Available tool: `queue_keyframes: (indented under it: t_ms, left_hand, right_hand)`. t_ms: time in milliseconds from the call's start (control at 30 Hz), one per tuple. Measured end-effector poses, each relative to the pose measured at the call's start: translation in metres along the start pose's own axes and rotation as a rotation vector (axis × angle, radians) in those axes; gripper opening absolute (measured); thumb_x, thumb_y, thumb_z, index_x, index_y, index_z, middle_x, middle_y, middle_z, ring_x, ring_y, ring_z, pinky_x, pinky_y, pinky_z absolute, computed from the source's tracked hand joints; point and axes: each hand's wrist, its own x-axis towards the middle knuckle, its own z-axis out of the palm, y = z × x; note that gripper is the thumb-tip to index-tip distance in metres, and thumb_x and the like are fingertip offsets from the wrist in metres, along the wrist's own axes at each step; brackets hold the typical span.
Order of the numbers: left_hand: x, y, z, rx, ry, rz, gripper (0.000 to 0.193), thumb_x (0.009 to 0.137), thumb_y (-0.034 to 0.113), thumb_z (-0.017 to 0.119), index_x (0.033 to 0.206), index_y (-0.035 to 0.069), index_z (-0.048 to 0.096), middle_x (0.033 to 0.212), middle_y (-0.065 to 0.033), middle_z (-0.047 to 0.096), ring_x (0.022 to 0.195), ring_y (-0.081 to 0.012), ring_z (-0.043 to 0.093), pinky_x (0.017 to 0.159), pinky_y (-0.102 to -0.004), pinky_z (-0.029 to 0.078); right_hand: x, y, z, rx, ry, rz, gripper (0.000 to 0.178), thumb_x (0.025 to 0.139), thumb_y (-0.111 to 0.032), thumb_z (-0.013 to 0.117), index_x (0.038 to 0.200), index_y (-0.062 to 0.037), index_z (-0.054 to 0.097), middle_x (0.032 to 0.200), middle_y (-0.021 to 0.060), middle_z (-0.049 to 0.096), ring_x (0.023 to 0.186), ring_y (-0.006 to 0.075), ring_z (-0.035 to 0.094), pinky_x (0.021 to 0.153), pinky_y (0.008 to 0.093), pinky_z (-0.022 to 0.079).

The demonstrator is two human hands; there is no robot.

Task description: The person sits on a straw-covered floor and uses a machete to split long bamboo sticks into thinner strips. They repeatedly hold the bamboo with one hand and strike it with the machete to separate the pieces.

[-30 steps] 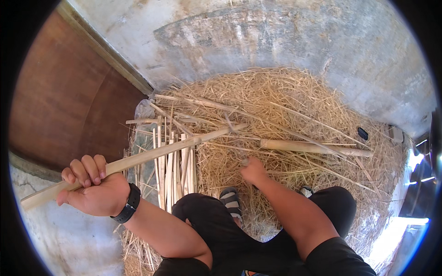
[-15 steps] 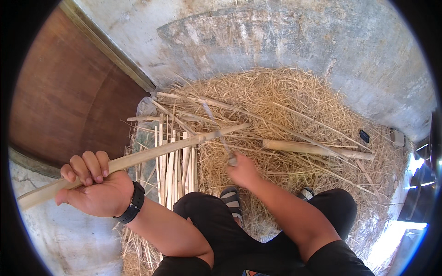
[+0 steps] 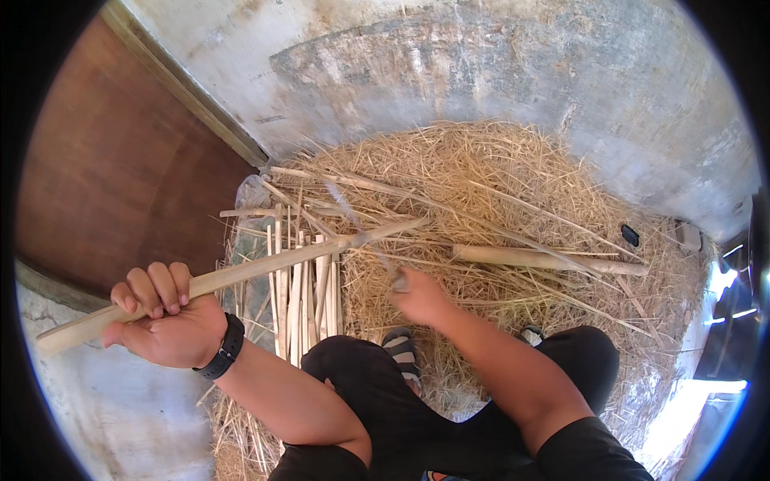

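My left hand (image 3: pixel 172 321), a dark watch on its wrist, is wrapped round a long pale split-bamboo strip (image 3: pixel 273 263). The strip slants up to the right across the middle of the view, and its near end sticks out left of my fist. In my right hand (image 3: pixel 421 298) is the handle of a long thin knife (image 3: pixel 345 207), its blade blurred by motion. The blade crosses the strip near its far end; whether they touch I cannot tell. Below the strip lies a row of narrow split sticks (image 3: pixel 305 297).
Straw and shavings (image 3: pixel 497 176) cover the ground up to a weathered wall (image 3: pixel 481 72). A thick bamboo length (image 3: pixel 521 256) and several long strips lie on the right. A small black object (image 3: pixel 630 235) sits by the wall. At left is a brown door panel (image 3: pixel 120 152).
The knife blade has shifted left along the strip and its tip points further left. My left hand and the strip have moved only slightly.
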Motion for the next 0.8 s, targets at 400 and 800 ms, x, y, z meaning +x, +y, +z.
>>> queue_keyframes:
  t_ms: [400,800]
  left_hand:
    - [-0.001,-0.005,0.031,-0.015,-0.039,-0.002,0.054,0.096,0.066,0.058,0.085,0.014,0.053,0.064,0.0043,0.035,0.053,-0.0089,0.030,0.048,-0.0247,0.028]
    - [-0.006,-0.001,0.041,0.030,-0.004,0.005,0.055,0.095,0.067,0.059,0.084,0.013,0.054,0.063,0.0044,0.035,0.052,-0.0083,0.030,0.048,-0.0241,0.027]
  right_hand:
    - [0.006,0.083,-0.001,-0.100,0.023,0.437,0.042,0.088,-0.020,0.072,0.124,-0.0001,0.062,0.097,0.0200,0.074,0.088,0.0354,0.073,0.081,0.0432,0.056]
    - [0.002,0.085,0.012,0.053,0.110,0.292,0.041,0.085,-0.022,0.071,0.117,0.0013,0.063,0.101,0.0253,0.072,0.097,0.0414,0.070,0.085,0.0467,0.056]
